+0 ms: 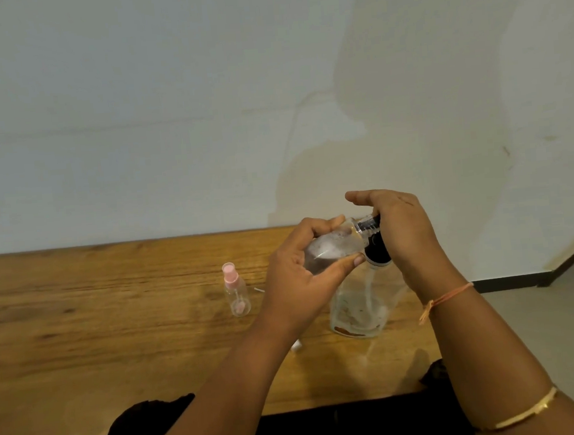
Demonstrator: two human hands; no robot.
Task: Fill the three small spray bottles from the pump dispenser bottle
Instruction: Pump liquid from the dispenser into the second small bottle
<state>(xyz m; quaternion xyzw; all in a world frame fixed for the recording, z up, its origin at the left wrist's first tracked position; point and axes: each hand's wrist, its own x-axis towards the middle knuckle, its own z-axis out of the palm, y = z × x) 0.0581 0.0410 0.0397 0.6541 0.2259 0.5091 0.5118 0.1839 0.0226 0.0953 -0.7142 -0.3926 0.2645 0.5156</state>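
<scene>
My left hand grips a small clear spray bottle, uncapped and tilted with its mouth against the black pump nozzle. My right hand is wrapped over the black pump head of the clear pump dispenser bottle, which stands on the wooden table. A second small spray bottle with a pink sprayer cap stands upright to the left. A small white piece, perhaps a cap, peeks out under my left forearm. No third small bottle is in sight.
The table runs along a pale wall. Its right end stops near my right wrist, with floor beyond. Dark clothing lies at the table's front edge. Bare tabletop stretches to the left.
</scene>
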